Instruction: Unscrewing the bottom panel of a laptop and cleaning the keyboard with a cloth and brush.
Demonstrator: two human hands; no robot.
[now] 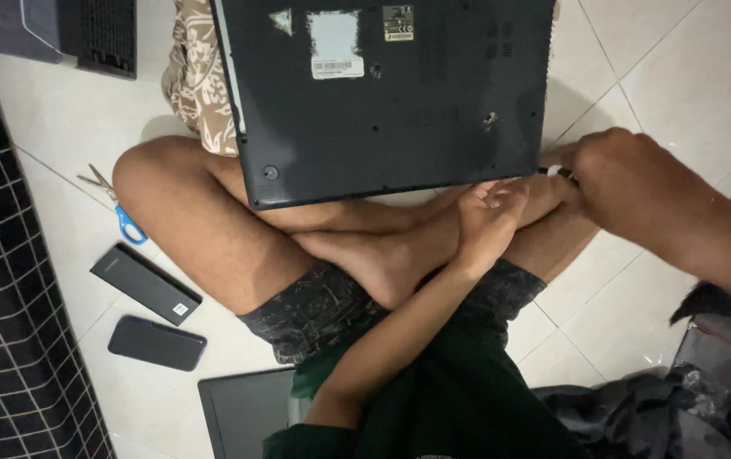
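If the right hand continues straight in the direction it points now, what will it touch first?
Probably the laptop: the right hand points left at its near right corner, holding something small and white, seemingly almost touching. Depth is unclear.

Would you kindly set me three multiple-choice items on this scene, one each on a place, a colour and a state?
1. Where do the scissors lie?
A. on the laptop
B. on the floor tiles beside the knee
C. in the right hand

2. What colour are the scissors' handles?
A. blue
B. red
C. yellow

3. How does the laptop lie?
A. open, screen up
B. standing on its edge
C. shut, underside up

Answers: 1 B, they rest on the white tiles by the knee. 2 A, the loop is blue. 3 C, screw holes, vents and stickers face up, while the right hand pinches something small at its corner and the left hand rests open beneath.
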